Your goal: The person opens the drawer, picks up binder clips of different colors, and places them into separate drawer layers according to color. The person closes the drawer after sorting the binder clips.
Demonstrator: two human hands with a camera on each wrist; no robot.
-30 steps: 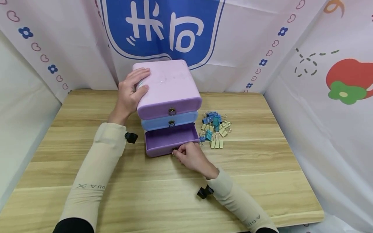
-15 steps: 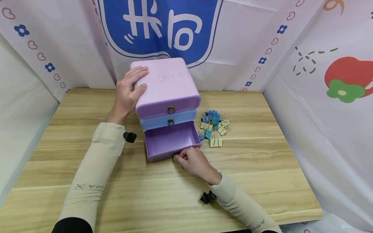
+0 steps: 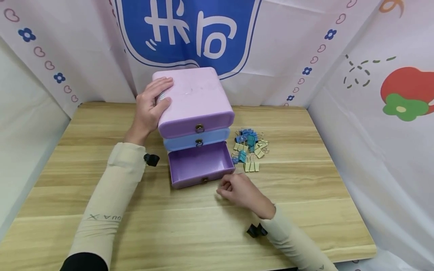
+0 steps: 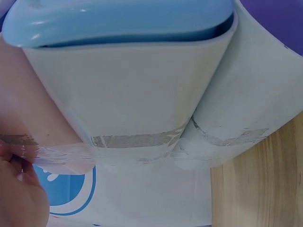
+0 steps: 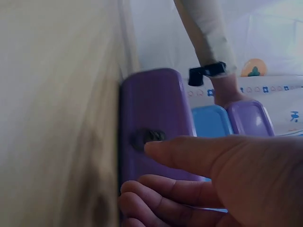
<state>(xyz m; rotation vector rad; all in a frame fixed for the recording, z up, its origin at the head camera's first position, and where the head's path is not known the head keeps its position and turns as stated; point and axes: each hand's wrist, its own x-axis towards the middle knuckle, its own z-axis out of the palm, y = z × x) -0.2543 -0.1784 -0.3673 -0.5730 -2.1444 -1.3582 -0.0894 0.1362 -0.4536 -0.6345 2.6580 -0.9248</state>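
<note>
A small three-tier drawer cabinet [image 3: 194, 96], pink on top, stands near the back of the table. My left hand [image 3: 150, 107] rests on its upper left edge, thumb and fingers lying on the top. The bottom purple drawer [image 3: 198, 165] is pulled out and has nothing in it; the middle blue drawer [image 3: 196, 139] and the top purple drawer [image 3: 215, 122] are closed, each with a ring pull. My right hand [image 3: 242, 190] hangs at the front right corner of the pulled-out drawer, its fingers loosely curled and holding nothing. The lower ring pull [image 5: 152, 137] appears beyond my thumb in the right wrist view.
A loose pile of blue, teal and pale yellow binder clips [image 3: 249, 145] lies right of the cabinet. Behind the wooden table [image 3: 162, 229] hangs a white printed cloth [image 3: 278, 56], close to the cabinet's back.
The bottom drawer has slid further out toward me. My right hand has let go of its ring pull and moved off to the right. My left hand has stayed on the cabinet.
</note>
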